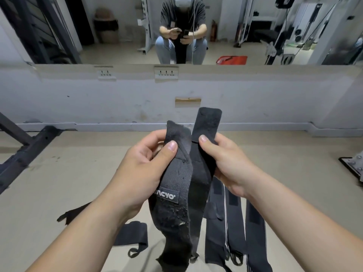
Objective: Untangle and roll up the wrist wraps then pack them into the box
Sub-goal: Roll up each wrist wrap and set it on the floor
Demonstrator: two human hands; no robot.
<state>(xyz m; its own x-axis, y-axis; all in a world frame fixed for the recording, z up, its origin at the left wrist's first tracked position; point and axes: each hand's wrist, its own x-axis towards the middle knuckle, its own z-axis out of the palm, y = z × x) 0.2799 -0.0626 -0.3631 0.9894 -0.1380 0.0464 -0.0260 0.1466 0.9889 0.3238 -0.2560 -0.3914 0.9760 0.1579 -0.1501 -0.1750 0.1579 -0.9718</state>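
Head view. Left hand [145, 169] pinches the labelled wrap [177, 173] between thumb and fingers. Right hand [231, 165] grips a second wrap [205, 150], whose end stands above the thumb. Loose wraps [131, 234] lie on the floor [59, 173] below.

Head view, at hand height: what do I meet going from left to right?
dark metal frame → left hand → labelled wrap → narrow strap → right hand → bolted metal plate
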